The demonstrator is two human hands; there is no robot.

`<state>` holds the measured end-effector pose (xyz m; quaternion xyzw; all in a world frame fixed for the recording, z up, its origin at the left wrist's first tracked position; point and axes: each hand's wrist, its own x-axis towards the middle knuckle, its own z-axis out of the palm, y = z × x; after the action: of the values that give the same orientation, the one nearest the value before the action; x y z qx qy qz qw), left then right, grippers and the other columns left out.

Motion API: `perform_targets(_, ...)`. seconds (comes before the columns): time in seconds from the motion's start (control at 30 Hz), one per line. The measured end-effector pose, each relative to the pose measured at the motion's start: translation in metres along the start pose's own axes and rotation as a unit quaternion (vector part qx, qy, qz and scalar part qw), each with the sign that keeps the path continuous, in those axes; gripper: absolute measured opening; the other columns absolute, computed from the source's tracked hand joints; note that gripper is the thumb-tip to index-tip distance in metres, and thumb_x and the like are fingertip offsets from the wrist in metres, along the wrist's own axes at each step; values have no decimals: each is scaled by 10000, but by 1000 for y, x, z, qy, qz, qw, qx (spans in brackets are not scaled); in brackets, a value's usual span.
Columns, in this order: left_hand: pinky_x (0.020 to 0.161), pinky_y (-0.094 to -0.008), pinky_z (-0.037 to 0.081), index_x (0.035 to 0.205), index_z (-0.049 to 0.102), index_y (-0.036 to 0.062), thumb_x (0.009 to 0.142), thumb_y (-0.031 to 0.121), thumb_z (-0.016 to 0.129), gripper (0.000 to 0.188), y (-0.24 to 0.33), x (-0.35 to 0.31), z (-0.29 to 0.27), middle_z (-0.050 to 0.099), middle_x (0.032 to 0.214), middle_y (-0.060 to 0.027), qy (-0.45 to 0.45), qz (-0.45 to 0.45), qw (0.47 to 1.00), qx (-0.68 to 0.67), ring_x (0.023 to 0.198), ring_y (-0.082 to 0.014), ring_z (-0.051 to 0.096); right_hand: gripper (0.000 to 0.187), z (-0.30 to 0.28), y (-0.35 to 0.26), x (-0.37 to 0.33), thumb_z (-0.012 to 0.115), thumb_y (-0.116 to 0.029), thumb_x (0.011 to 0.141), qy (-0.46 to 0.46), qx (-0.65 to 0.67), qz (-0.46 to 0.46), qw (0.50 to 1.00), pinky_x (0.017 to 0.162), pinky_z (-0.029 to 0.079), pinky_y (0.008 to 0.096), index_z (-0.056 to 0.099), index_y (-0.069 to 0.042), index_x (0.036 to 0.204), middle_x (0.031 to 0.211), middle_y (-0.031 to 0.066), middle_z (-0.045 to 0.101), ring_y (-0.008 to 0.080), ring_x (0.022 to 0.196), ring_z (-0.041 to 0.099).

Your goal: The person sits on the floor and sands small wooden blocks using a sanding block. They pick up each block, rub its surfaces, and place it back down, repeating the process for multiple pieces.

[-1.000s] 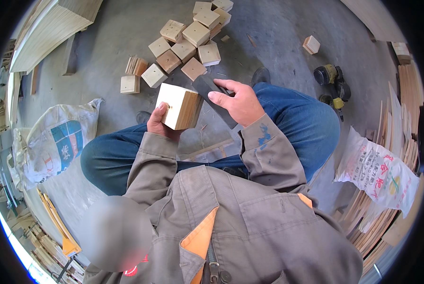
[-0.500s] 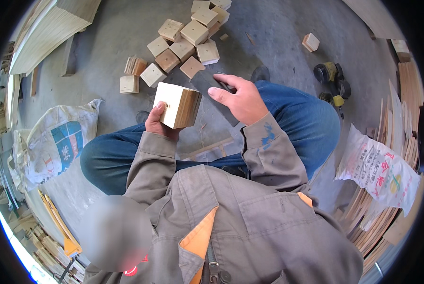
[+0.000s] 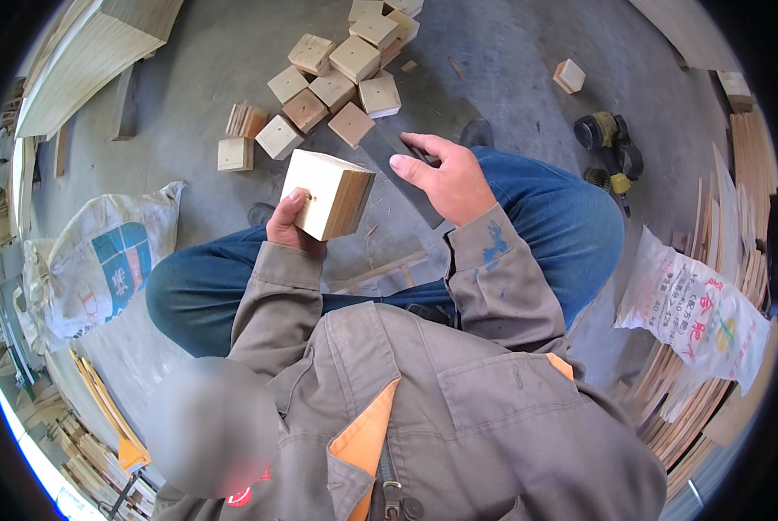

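My left hand (image 3: 290, 222) is closed round the lower left side of a pale laminated wooden block (image 3: 321, 193), the thumb pressed on its light face near a small hole. The block is tilted, and its layered side faces right. My right hand (image 3: 451, 184) grips a long, flat, dark grey sanding block (image 3: 401, 178), with the thumb and fingers over its top. The sanding block is just right of the wooden block, with a gap between them. Both are held above the floor between my bent legs.
Several similar wooden blocks (image 3: 331, 87) lie heaped ahead, and a lone block (image 3: 569, 76) sits farther right. A yellow and black power tool (image 3: 613, 148) rests beyond my right knee. A white sack (image 3: 102, 260) lies left; another (image 3: 693, 304) covers wood strips (image 3: 667, 425) at right.
The sanding block and my right hand have shifted slightly right, widening the gap to the wooden block. The wooden block has turned a little in my left hand.
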<state>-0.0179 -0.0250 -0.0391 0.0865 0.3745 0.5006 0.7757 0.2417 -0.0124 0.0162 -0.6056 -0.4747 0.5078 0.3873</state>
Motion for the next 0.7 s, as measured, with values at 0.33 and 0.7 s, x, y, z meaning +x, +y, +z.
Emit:
perform_targets(0.33,997,-545,531,1466,464,103,877,395,704,700,6,-5,5,623,1349,-140,14,-32,999,-5,1203,-349,633,578,11,9,-3,762,-388,864,4,-185,26,982,1019,490,435,676,-7,1290,1254,261,653,392,1162,634)
perform_targets(0.7,1049,-603,475,1495,439,134,896,442,675,714,9,-3,11,563,1437,-140,-7,-80,994,-70,1297,-371,564,613,40,2,-4,782,-350,883,89,-93,-144,981,1021,482,413,612,3,1354,1248,230,620,364,1163,603)
